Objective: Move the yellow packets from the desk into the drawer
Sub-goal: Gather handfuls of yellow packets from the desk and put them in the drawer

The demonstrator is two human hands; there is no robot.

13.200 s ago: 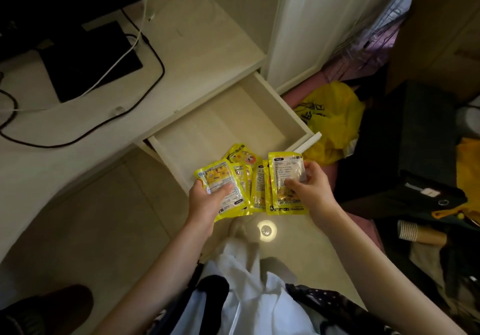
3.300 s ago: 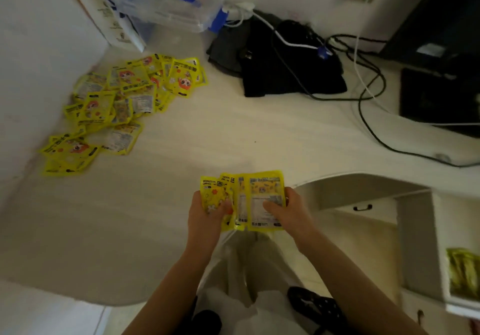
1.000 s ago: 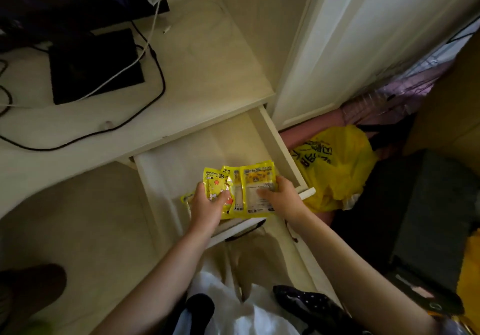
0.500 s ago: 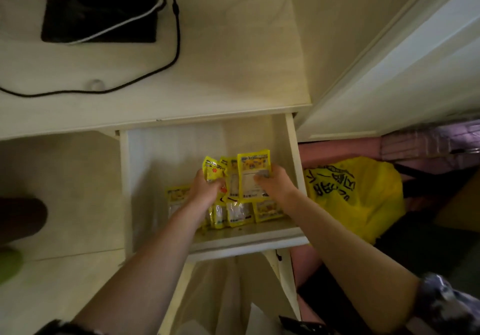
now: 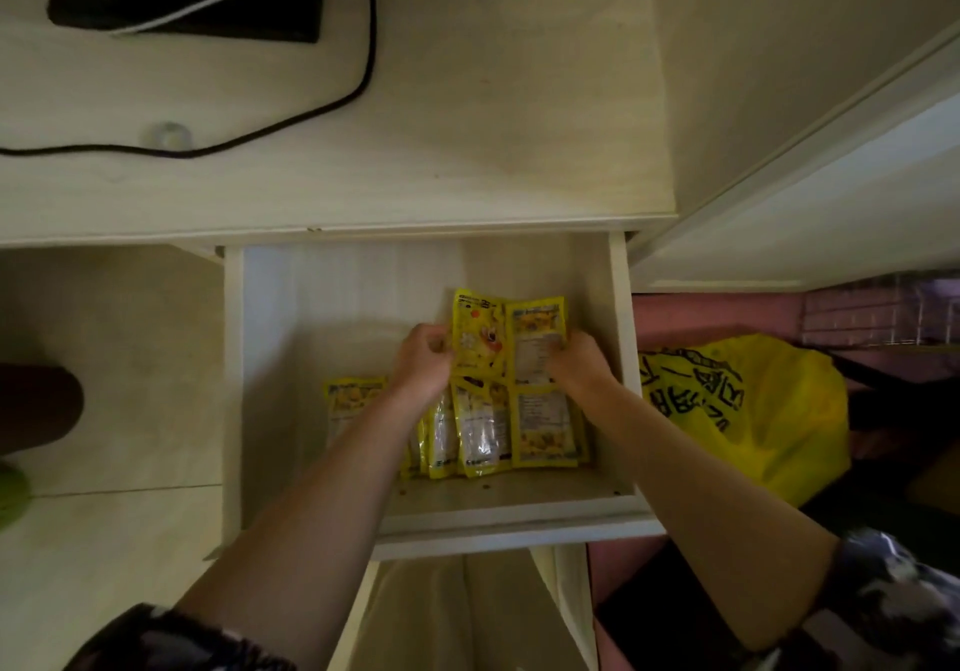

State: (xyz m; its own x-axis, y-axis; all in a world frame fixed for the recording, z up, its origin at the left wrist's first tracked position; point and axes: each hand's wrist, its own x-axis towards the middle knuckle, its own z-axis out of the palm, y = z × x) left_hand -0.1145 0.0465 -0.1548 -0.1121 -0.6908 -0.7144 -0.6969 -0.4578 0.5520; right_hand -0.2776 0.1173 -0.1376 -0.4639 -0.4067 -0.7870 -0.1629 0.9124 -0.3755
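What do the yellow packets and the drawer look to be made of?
Yellow packets: probably glossy plastic or foil film; they crinkle and catch highlights. Drawer: likely pale laminated board with a matt finish and faint wood grain; solid wood cannot be ruled out.

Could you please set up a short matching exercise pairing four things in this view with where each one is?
1. held packets
2. black cable
3. yellow bag
4. loose packets

A. on the desk top
B. lying on the drawer floor
C. outside the drawer, to its right
D. between both hands, over the drawer

Pairs: 1-D, 2-A, 3-C, 4-B
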